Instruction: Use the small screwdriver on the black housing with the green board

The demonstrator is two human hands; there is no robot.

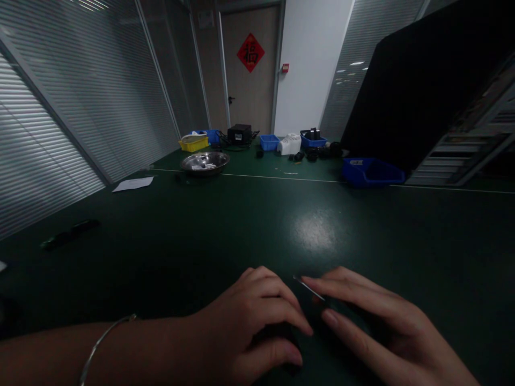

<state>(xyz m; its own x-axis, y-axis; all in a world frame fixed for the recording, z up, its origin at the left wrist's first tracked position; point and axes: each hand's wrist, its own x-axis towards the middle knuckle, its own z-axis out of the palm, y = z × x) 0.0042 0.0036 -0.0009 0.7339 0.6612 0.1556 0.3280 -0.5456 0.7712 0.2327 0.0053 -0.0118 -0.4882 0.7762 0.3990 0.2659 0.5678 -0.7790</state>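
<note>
My right hand pinches a thin, flat piece with a shiny edge between thumb and fingers. The piece slants down to the right, and its exact kind does not show. Left of it, my left hand curls its fingers and thumb close above the green tabletop. Something dark seems to lie between thumb and fingers there, too dim to name. The two hands are close together but apart, with the thin piece in the gap.
A metal bowl with small items stands further back. Behind it are a yellow bin, a black box and a white device. A blue bin sits right; paper and a dark strip lie left.
</note>
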